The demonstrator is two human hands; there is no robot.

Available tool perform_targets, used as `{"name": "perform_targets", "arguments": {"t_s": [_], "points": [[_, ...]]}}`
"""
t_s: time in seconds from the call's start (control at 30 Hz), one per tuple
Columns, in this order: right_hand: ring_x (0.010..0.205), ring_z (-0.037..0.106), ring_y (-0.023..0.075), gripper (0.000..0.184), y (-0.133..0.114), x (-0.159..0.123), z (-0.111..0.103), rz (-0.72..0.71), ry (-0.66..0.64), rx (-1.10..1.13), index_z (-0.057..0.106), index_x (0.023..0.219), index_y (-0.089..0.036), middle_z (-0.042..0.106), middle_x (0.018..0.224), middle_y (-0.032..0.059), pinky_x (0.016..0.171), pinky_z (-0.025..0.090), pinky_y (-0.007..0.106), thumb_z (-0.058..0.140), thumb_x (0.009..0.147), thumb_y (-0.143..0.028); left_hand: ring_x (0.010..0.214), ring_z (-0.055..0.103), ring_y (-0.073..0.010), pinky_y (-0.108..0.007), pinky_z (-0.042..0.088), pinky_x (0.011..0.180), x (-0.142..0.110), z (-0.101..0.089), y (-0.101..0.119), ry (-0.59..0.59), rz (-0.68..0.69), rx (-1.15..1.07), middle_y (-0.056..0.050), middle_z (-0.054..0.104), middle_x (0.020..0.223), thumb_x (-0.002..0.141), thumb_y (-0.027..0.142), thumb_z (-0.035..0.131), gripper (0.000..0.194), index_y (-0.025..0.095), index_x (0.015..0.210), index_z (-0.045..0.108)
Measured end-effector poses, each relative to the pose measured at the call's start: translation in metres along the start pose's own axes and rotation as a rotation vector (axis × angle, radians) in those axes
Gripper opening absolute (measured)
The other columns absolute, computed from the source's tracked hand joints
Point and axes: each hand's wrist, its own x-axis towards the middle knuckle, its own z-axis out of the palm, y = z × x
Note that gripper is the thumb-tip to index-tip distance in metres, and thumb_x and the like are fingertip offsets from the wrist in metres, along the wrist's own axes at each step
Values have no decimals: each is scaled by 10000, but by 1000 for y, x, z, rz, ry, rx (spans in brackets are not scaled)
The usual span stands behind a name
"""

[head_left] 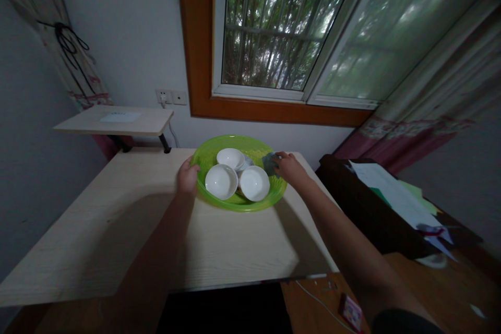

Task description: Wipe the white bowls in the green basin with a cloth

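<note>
A green plastic basin [239, 205] rests on the wooden table, near its back edge. Inside it are several white bowls; a left one [221, 181], a right one [254, 183] and a back one [229, 158] show clearly, with more dishware partly hidden between them. My left hand [188, 175] is closed on the basin's left rim, thumb on the upper side. At the right side of the basin, my right hand [290, 167] pinches a grey-green cloth [270, 164], which hangs over the basin's inner wall beside the right bowl.
On the left, a small raised shelf [146, 124] with a paper stands on the table [235, 250]. Behind is a window [289, 26] above a wall socket [163, 96]. A dark cabinet [376, 214] with papers sits to the right. A small box [351, 313] lies on the floor.
</note>
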Motion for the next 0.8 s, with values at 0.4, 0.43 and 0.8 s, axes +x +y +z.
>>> {"name": "perform_targets", "arguments": {"t_s": [0.4,0.43,0.8], "points": [[1321,566,282,404,0,-5,0,38,-5,28,681,1329,-148,593,1467,171,1113,381,385,572,950,-231,1108,697,-216,-339,566,967,-77,34,-17,390,105,-107,-129,658,1347,651,34,544,788,166,1427,515],[1319,568,277,404,0,-5,0,36,-7,27,681,1330,-151,595,1465,167,1113,382,383,570,950,-230,1129,692,-220,-343,563,982,-78,34,-18,384,96,-108,-134,641,1375,657,35,550,804,169,1447,489],[1249,572,303,381,-5,-10,-9,38,-31,-19,702,1297,-153,610,1431,172,1068,394,401,554,959,-247,1235,657,-272,-330,588,937,17,-4,16,15,-64,197,-173,549,1513,689,98,638,827,169,1493,459]]}}
